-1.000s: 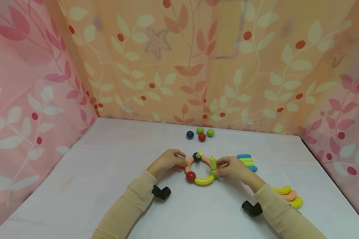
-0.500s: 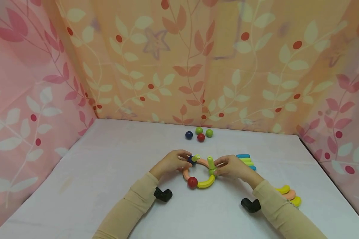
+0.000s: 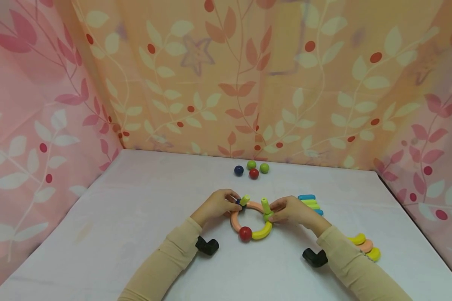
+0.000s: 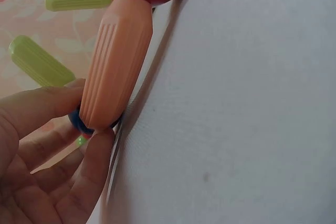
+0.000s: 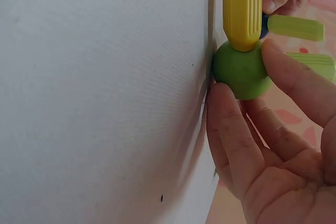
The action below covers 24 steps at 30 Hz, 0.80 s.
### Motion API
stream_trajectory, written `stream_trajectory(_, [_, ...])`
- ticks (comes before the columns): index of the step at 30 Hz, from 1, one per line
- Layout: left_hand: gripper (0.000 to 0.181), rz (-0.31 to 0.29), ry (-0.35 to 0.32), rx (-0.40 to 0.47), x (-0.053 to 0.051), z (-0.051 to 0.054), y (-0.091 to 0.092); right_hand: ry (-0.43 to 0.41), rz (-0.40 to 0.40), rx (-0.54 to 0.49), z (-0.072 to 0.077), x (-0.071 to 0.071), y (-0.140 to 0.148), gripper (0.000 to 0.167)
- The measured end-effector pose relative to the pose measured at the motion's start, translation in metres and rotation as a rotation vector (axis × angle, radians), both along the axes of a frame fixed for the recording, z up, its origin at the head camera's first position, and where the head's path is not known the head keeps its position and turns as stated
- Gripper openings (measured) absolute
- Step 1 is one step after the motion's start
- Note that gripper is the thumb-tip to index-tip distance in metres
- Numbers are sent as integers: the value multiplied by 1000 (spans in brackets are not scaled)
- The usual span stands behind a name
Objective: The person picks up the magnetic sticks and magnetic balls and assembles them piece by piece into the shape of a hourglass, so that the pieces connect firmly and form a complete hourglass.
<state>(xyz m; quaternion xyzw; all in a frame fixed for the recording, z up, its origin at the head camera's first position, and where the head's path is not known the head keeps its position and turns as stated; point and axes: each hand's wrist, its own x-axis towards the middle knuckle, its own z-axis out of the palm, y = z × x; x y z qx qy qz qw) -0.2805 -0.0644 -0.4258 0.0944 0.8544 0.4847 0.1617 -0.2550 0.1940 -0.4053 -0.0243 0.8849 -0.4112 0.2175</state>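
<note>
Mostly hidden is the navy ball (image 4: 79, 123) at 11 o'clock on the ring (image 3: 235, 222) — fingers of the left hand (image 3: 218, 205) and a peach arc cover much of it. The red ball (image 3: 245, 234), at 7 o'clock, is cut off atop the left wrist view; the right sleeve (image 3: 355, 259) overlaps the curved pieces (image 3: 366, 246) between 3 and 4 o'clock beyond the ring. That ring sits mid-table: peach arcs at 9 and just past 12, a ribbed yellow arc (image 3: 262, 232) near 5, and two pale-green rods (image 3: 265, 205) jutting up at 11 and 3. The left hand pinches the navy ball; the right hand (image 3: 294, 212) pinches the smooth green ball (image 5: 242, 72) at 3 — thumb opposite fingers.
</note>
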Motion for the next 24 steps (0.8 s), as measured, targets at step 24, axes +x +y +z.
stream_trajectory(24, [28,9,-105,112,-4,-4,-4,72,-30,-74,-8,-18,10,42])
